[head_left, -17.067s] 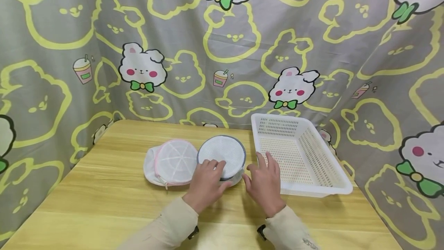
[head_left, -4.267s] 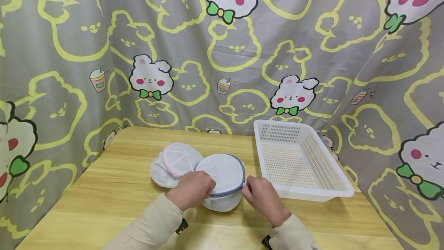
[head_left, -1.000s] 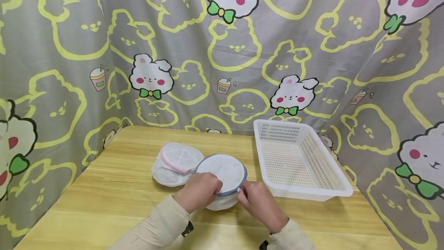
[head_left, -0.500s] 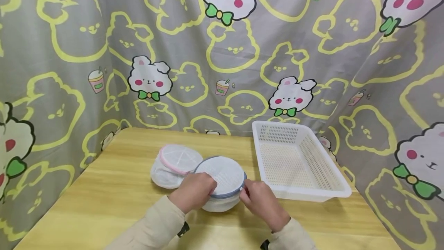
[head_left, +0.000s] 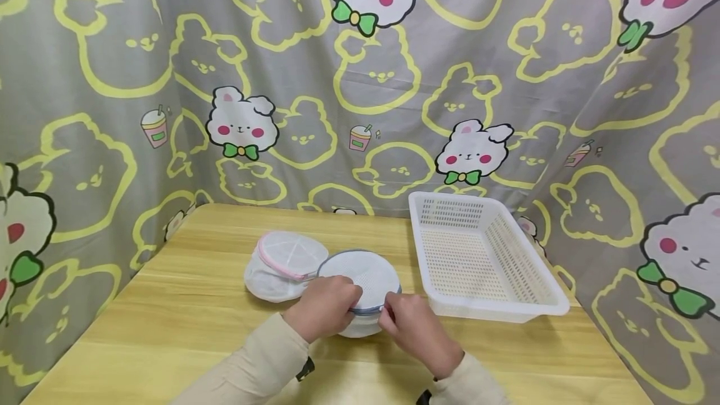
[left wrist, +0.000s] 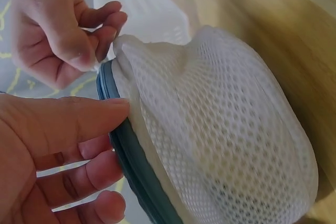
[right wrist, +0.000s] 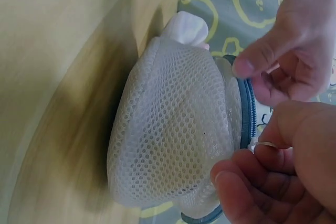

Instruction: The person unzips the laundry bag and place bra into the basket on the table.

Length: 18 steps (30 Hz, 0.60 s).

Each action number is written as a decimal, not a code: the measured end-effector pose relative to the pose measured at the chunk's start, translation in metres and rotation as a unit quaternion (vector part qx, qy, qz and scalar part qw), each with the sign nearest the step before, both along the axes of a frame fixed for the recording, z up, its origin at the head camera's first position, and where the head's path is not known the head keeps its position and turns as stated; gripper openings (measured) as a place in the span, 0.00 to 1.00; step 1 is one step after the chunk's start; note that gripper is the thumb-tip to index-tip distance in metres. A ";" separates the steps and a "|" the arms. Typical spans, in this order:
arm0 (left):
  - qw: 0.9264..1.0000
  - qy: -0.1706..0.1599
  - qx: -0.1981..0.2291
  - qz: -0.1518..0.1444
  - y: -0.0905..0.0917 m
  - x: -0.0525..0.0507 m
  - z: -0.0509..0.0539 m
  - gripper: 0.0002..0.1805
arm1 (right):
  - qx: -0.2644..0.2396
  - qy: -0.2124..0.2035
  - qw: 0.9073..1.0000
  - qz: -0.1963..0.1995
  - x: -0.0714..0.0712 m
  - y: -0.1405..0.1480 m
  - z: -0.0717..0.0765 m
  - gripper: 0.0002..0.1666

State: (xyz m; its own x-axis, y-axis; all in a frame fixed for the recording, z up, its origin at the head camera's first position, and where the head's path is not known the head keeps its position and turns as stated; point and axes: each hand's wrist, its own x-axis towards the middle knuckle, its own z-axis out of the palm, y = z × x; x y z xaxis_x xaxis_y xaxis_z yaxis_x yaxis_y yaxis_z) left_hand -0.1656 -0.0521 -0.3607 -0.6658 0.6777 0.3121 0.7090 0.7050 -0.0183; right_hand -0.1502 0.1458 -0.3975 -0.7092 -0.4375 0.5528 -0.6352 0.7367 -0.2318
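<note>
A round white mesh laundry bag (head_left: 374, 277) with a blue-grey zipped rim stands on the table in front of me. My left hand (head_left: 329, 305) pinches the front of that rim; in the left wrist view its thumb lies over the zipper band (left wrist: 137, 169) and the fingers are behind it. Close by on the right, my right hand (head_left: 419, 330) pinches the small zipper pull (right wrist: 254, 142) between thumb and finger. A second white laundry bag (head_left: 295, 252), with a pink rim and a spoked top, sits just left of the first, partly behind my left hand.
A white slotted plastic basket (head_left: 489, 312) stands on the right of the wooden table (head_left: 169, 317). Behind the table hangs a grey curtain (head_left: 315, 67) with cartoon prints, which also closes in both sides.
Earlier both hands had looser fingers by the blue-rimmed bag; then they took its rim and zipper. Lately my right hand has slid along the front rim, leftward and nearer my left hand.
</note>
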 end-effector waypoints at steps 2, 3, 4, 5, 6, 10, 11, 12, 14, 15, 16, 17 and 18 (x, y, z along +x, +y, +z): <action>1.000 0.003 -0.001 -0.001 0.002 0.000 0.000 0.17 | 0.005 0.001 1.000 -0.002 0.001 -0.002 0.000 0.16; 1.000 0.005 -0.001 -0.002 0.003 0.000 -0.001 0.16 | 0.009 0.003 1.000 -0.004 0.001 -0.003 -0.001 0.16; 1.000 0.008 -0.001 -0.003 0.003 0.000 -0.001 0.16 | 0.010 0.007 1.000 -0.003 0.002 -0.004 -0.001 0.16; 1.000 0.011 0.001 -0.005 0.004 0.001 -0.002 0.16 | 0.012 0.011 1.000 -0.003 0.002 -0.005 -0.001 0.17; 1.000 0.016 0.003 -0.007 0.004 0.001 -0.003 0.16 | 0.012 0.015 1.000 -0.001 0.002 -0.007 -0.001 0.17; 0.999 0.036 0.017 -0.016 0.007 0.001 -0.005 0.16 | 0.006 0.024 1.000 0.013 0.002 -0.011 -0.001 0.19; 0.999 0.042 0.021 -0.020 0.008 0.002 -0.005 0.16 | 0.005 0.022 1.000 0.016 0.002 -0.012 -0.001 0.19; 0.998 0.046 0.023 -0.023 0.008 0.002 -0.005 0.16 | 0.003 0.019 1.000 0.019 0.003 -0.013 -0.001 0.20; 0.998 0.052 0.026 -0.028 0.009 0.002 -0.005 0.16 | 0.002 0.015 1.000 0.022 0.003 -0.015 -0.001 0.20; 0.998 0.053 0.026 -0.029 0.009 0.002 -0.005 0.15 | 0.002 0.012 1.000 0.023 0.003 -0.015 -0.001 0.20; 0.998 0.050 0.026 -0.029 0.009 0.003 -0.005 0.15 | 0.001 0.010 1.000 0.024 0.004 -0.015 -0.001 0.20; 0.998 0.047 0.024 -0.029 0.010 0.003 -0.005 0.15 | 0.001 0.008 1.000 0.024 0.004 -0.015 -0.001 0.20; 0.998 0.045 0.022 -0.027 0.010 0.003 -0.004 0.15 | 0.000 0.007 1.000 0.023 0.004 -0.015 -0.001 0.20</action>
